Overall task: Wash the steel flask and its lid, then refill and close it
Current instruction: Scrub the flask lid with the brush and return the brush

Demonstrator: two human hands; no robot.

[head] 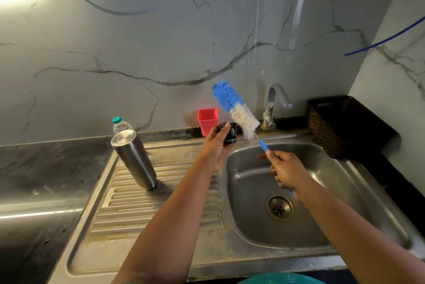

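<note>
The steel flask [134,159] stands upside down on the ribbed drainboard [161,210], left of the basin. My left hand [216,145] grips the black lid [230,134] above the basin's left rim. My right hand [286,172] holds the blue handle of a bottle brush [234,108] over the basin. The brush points up and to the left, and its blue and white bristles touch the lid's right side.
A steel sink basin [326,180] with a drain lies at the right, and the tap [274,104] behind it shows no water running. A red cup [207,121] stands by the wall. A plastic water bottle [120,124] stands behind the flask. A dark woven basket [345,127] sits at the far right.
</note>
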